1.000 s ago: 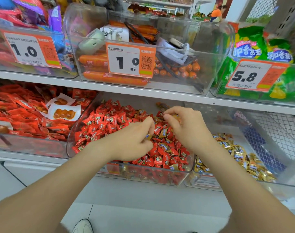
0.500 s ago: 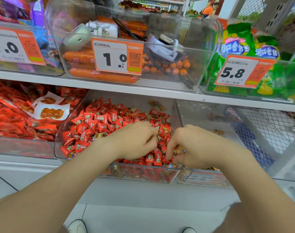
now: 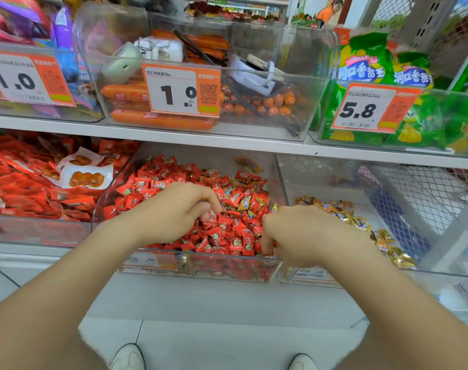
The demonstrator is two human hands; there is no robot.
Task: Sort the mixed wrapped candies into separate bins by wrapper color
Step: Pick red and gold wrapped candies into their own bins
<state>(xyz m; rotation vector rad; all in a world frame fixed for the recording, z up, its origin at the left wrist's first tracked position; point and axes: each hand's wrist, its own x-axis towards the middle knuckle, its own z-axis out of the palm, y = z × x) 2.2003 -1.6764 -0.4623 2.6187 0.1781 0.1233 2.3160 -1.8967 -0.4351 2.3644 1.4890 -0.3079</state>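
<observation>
A clear middle bin [image 3: 200, 265] holds a heap of red-wrapped candies [image 3: 227, 236] with gold-wrapped candies [image 3: 244, 202] mixed in near its right side. The clear bin to its right [image 3: 440, 271] holds only gold-wrapped candies [image 3: 358, 221]. My left hand [image 3: 174, 209] hovers over the red heap with curled fingers; a bit of wrapper shows at its fingertips. My right hand [image 3: 302, 233] is at the middle bin's front right corner, its fingers curled down into the candies; what it pinches is mostly hidden.
A bin of red snack packets [image 3: 27, 182] stands to the left. The shelf above carries bins of sausages [image 3: 158, 120] and green bags [image 3: 414, 124] behind price tags. A wire mesh basket [image 3: 414, 209] sits at the far right. My shoes [image 3: 128, 359] show on the floor.
My right hand went from the back of the red heap to the bins' divider, then settled at the middle bin's front right corner. My left hand stayed over the heap.
</observation>
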